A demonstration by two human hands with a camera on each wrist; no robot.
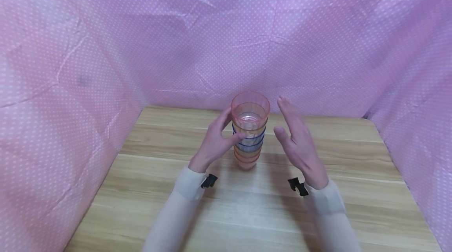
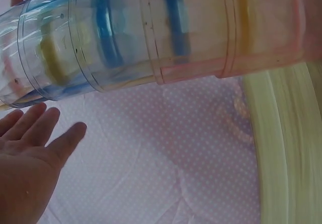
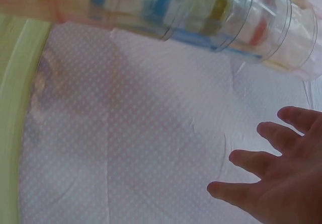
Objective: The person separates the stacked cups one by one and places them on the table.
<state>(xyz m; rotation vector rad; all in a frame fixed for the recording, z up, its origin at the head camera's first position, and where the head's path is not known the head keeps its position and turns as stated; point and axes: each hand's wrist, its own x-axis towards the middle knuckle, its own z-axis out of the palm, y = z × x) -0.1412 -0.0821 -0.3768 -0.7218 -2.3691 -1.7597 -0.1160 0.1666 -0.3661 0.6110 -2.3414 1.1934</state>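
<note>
A stack of nested clear cups (image 1: 250,134) in pink, blue and orange tints stands upright on the wooden table (image 1: 247,212), an empty pink cup on top. My left hand (image 1: 215,142) is at the stack's left side, thumb touching the front of the cups. In the left wrist view its fingers (image 2: 30,133) lie straight, a little away from the stack (image 2: 151,32). My right hand (image 1: 298,142) is held flat and upright to the right of the stack, a gap between them. The right wrist view shows its fingers (image 3: 271,158) spread, below the stack (image 3: 201,12).
Pink dotted cloth (image 1: 226,40) walls in the table at the back, left and right. The stack stands near the middle of the table, closer to the back. Black straps (image 1: 297,186) sit at both wrists, over pale sleeves.
</note>
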